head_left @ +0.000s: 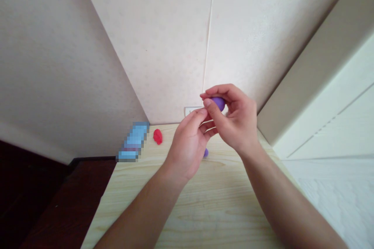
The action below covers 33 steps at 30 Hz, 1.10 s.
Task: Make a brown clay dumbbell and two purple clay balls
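Note:
A smooth, rounded purple lump that looks like modelling clay sits between the thumb and curled fingers of my right hand, raised above the table. My left hand is right beside it, its thumb close to the right thumb and its fingers closed. What those left fingers pinch, if anything, is hidden. Partly behind my left hand, a smaller purple piece rests on the light wooden table. Farther left on the tabletop lies a crumpled red lump.
A blurred-out blue object lies at the table's far left corner. Directly behind the table stands a pale wall with a white socket plate and a thin cable. White furniture is on the right, dark red flooring at lower left.

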Each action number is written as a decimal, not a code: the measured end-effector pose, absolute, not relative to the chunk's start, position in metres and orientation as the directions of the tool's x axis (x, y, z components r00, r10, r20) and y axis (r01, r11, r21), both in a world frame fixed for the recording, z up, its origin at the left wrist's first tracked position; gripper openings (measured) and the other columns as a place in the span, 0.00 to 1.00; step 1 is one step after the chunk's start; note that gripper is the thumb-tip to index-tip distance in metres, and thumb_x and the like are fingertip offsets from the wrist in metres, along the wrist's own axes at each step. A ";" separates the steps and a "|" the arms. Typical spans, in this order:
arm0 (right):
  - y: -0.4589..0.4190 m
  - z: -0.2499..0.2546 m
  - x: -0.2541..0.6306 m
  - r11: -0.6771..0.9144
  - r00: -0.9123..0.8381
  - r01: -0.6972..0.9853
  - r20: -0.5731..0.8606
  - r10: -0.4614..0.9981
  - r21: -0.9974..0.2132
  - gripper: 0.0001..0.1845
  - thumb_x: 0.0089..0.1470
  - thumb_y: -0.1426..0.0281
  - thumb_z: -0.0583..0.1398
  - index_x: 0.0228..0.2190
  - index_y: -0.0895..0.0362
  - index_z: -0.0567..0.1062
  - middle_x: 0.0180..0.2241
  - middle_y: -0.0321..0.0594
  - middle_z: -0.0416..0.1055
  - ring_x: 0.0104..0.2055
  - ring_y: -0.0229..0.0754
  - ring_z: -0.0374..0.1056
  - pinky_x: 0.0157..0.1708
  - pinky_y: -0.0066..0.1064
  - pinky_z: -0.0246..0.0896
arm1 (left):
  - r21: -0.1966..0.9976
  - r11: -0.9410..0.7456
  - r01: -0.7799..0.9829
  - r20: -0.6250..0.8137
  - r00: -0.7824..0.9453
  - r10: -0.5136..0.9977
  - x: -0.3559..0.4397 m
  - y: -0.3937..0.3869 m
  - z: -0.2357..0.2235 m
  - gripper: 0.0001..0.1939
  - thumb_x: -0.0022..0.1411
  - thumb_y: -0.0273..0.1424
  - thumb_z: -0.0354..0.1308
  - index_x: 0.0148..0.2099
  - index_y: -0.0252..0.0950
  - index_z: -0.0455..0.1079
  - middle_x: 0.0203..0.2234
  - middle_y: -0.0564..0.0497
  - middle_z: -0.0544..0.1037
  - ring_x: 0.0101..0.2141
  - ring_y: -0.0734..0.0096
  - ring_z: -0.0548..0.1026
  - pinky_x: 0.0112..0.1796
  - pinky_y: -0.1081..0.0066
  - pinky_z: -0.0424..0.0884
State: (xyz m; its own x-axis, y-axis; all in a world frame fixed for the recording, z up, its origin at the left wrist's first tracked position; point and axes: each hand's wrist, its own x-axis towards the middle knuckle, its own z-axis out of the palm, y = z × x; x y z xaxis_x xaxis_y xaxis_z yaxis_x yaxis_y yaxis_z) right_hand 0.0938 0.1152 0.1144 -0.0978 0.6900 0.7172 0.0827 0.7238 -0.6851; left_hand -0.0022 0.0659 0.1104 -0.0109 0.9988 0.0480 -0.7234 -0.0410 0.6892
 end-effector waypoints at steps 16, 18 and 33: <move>0.111 0.116 0.096 0.632 -0.219 0.034 0.612 0.760 -0.774 0.10 0.66 0.66 0.56 0.45 0.52 0.76 0.37 0.38 0.77 0.39 0.40 0.74 0.38 0.33 0.69 | 0.733 -0.058 -0.678 0.092 0.014 0.996 0.002 0.063 0.107 0.07 0.67 0.31 0.58 0.39 0.34 0.75 0.34 0.49 0.78 0.36 0.72 0.75 0.39 0.72 0.70; 0.116 0.117 0.101 0.597 -0.253 -0.079 0.596 0.762 -0.798 0.09 0.61 0.70 0.59 0.44 0.53 0.76 0.41 0.38 0.78 0.44 0.42 0.76 0.43 0.34 0.72 | 0.746 -0.062 -0.664 0.092 0.011 0.996 0.001 0.062 0.107 0.06 0.68 0.29 0.57 0.40 0.34 0.76 0.35 0.49 0.77 0.36 0.72 0.75 0.39 0.71 0.71; 0.115 0.118 0.105 0.629 0.107 0.186 0.652 0.750 -0.754 0.31 0.58 0.49 0.63 0.12 0.56 0.70 0.11 0.33 0.63 0.15 0.34 0.60 0.15 0.29 0.48 | 0.744 0.078 -0.663 -0.097 0.008 0.995 0.001 0.063 0.106 0.07 0.61 0.29 0.58 0.42 0.33 0.70 0.36 0.45 0.79 0.35 0.65 0.77 0.37 0.67 0.69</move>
